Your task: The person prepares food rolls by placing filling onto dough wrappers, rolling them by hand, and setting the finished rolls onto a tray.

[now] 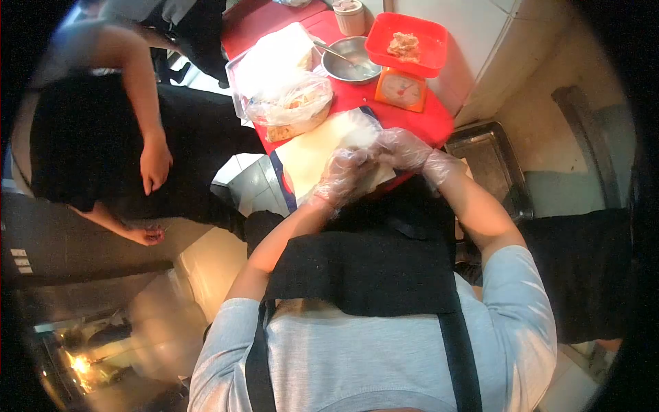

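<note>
My left hand (345,173) and my right hand (403,149), both in clear plastic gloves, meet over pale flat sheets (302,161) at the near edge of the red table (436,123). The fingers of both are bent inward around something between them that I cannot make out. A dark blue cloth or board shows under the sheets. Just beyond them lies a clear plastic bag (298,99) with shredded food in it. An orange scale (400,90) carries a red tray (432,48) with a lump of food (404,47).
A metal bowl (351,60) with a spoon sits behind the sheets, near a lidded container (349,18). A dark baking tray (491,161) is to the right, below table level. Another person (130,123) stands at the left, arms hanging. A flame (81,362) burns at the lower left.
</note>
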